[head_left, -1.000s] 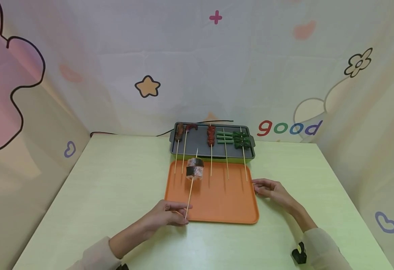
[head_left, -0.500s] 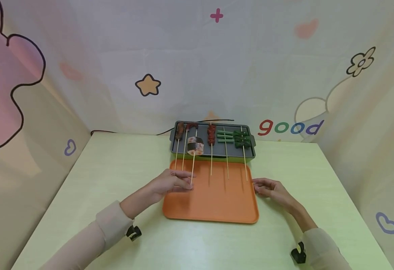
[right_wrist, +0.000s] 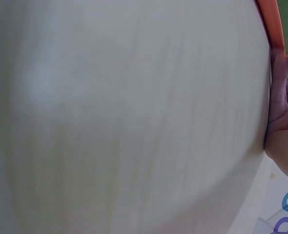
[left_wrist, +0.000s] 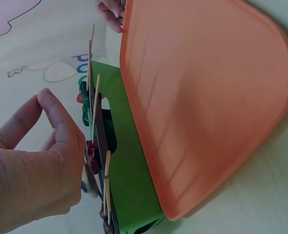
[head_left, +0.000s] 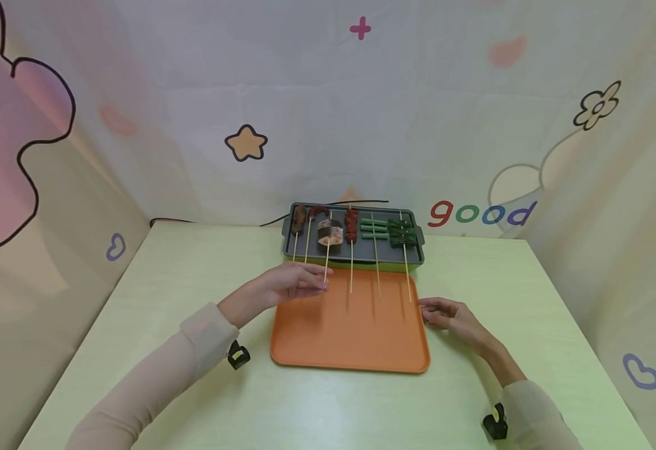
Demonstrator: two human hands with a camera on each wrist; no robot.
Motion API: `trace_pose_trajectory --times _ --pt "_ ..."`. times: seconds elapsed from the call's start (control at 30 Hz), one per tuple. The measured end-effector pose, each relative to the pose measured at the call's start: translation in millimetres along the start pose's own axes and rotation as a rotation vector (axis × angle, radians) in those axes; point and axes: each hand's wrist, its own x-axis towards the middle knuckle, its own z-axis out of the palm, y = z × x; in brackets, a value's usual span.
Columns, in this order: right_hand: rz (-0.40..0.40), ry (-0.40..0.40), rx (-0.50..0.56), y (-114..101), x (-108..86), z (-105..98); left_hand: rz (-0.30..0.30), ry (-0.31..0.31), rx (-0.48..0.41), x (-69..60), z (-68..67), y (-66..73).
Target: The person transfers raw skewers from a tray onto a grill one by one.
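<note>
In the head view my left hand (head_left: 291,281) pinches the stick of a skewer (head_left: 330,232) with a thick pink-and-black piece of food. That piece is over the dark top of a small tabletop grill (head_left: 336,254), between a small dark red skewer (head_left: 319,211) and a red meat skewer (head_left: 352,226); whether it touches the grill cannot be told. In the left wrist view the thumb and finger of the left hand (left_wrist: 46,141) meet at their tips. My right hand (head_left: 457,322) holds the right rim of the orange tray (head_left: 350,350), with orange showing between its fingers in the right wrist view.
A brown meat skewer (head_left: 298,220) lies at the grill's left end. Green vegetable skewers (head_left: 402,234) lie at its right, their sticks jutting over the tray. A printed curtain (head_left: 305,125) hangs behind the pale table (head_left: 193,269). A dark cord (head_left: 274,221) runs behind the grill.
My left hand has moved forward from the tray's front left, bringing the pink-and-black skewer over the grill and slightly right. My right hand has stayed at the tray's rim.
</note>
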Motion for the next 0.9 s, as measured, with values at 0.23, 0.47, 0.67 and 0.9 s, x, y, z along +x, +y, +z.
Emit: trace_pose_trajectory --times 0.23,0.47,0.67,0.9 --pt "0.001 -0.003 0.006 0.6 -0.6 -1.6 -0.022 0.015 0.018 11.0 -4.9 2.5" --pt "0.000 0.008 -0.005 -2.1 -1.4 -2.0 0.059 0.098 0.186 12.2 -3.0 -0.3" --pt "0.005 0.011 -0.005 -2.4 -1.4 -2.8 0.150 0.170 0.329 10.9 2.1 -6.9" --pt "0.011 0.006 0.009 -1.7 -1.4 -1.6 0.257 0.217 0.478 14.9 3.2 -16.2"
